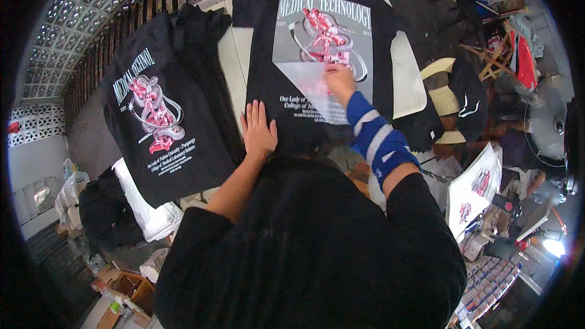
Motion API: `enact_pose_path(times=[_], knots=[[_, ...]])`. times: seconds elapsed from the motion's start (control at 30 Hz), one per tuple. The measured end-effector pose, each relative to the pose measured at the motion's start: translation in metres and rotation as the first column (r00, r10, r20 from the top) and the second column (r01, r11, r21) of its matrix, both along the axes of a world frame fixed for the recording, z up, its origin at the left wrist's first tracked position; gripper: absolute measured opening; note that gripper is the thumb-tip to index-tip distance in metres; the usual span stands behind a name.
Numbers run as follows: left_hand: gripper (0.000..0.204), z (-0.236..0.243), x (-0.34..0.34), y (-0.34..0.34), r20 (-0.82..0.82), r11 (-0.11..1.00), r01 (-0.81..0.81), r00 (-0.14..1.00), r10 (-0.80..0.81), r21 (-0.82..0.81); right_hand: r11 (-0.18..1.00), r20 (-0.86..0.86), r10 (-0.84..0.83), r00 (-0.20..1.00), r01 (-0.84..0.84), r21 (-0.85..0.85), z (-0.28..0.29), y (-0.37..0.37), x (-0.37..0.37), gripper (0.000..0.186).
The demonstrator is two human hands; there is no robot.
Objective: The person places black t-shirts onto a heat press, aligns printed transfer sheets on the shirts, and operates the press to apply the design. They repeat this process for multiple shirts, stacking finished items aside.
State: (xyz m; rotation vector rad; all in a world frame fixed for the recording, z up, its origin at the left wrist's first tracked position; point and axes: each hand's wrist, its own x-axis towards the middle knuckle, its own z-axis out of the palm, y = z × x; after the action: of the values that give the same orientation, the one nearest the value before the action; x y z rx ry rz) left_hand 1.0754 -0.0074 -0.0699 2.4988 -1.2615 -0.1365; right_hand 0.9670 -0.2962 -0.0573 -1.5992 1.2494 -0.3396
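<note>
A black T-shirt (261, 64) lies spread out in front of me, with white lettering and a pink-and-grey picture on it. A greyish translucent transfer film (304, 79) covers the upper print; its lower left corner is lifted and folded back, baring the lettering beneath. My right hand (339, 82) has its fingers closed on the lifted part of the film. Blue wrapping with pale bands (375, 137) goes round my right forearm. My left hand (259, 131) lies flat on the shirt's lower left edge, fingers stretched out.
More black shirts (204, 73) with the same print lie at the left. Under them is a pale table (407, 76). Printed sheets (484, 183) stand at the right, near a round fan (545, 127). White cloth or paper (146, 207) and a dark bundle (109, 207) are at lower left.
</note>
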Motion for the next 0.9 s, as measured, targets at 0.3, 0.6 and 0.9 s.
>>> enact_pose_path(times=[0.3,0.6,0.9], knots=[[0.063,0.03,0.072,-0.131,0.007,0.978,-0.005,1.0,0.007,-0.208,0.852,0.252,-0.152,0.956,-0.002,0.524,0.006,-0.089,-0.019,0.024],[0.075,0.001,0.096,-0.156,0.085,0.997,-0.015,0.996,0.009,0.072,0.835,0.152,-0.521,0.84,0.464,0.298,0.001,-0.191,-0.117,0.024],[0.075,0.004,0.098,-0.164,0.108,0.996,-0.012,0.994,0.003,0.085,0.712,0.394,-0.612,0.686,0.695,-0.103,-0.021,-0.275,-0.326,0.026]])
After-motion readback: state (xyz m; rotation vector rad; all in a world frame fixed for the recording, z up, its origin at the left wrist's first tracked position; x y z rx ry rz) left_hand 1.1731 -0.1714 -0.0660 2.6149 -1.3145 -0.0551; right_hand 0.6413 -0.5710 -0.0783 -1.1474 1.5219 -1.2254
